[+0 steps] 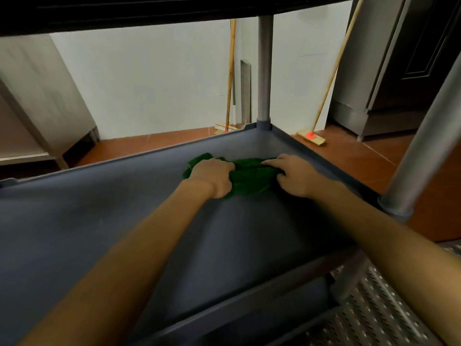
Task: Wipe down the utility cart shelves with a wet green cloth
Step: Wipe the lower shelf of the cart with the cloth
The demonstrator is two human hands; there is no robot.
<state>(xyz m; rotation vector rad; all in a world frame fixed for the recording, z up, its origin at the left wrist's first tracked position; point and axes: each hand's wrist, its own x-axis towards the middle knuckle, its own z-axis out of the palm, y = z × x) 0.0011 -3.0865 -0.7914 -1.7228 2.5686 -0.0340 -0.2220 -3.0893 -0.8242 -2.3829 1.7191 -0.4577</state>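
Reaching under the upper shelf [124, 11], you have both arms stretched to the far right corner of the middle shelf [99, 221], where the green cloth [249, 174] lies bunched on the shelf floor at about 1 o'clock from its centre, just beside the far rim and near the corner post [265, 71]. Your left grip [212, 174] is clenched over the cloth's left end with the knuckles up. Your right grip [294, 176] grasps the right end, fingers bent down onto the fabric. The cloth sits gathered between the two, not spread flat.

As for progress, you look to be in the middle of this shelf, not at the end of the job. The wide stretch of grey shelf from 7 to 10 o'clock shows no clear wet sheen, and the picture is too soft to tell wiped parts from unwiped ones, so count that area as unproven. The upper shelf shows only its dark underside, so you cannot tell whether its top is done. A lower shelf [249, 320] peeks out at 5 o'clock below your right forearm, with no cloth on it. By this reckoning, most of the middle shelf's near and left parts and the lower shelf are probably left to wipe.
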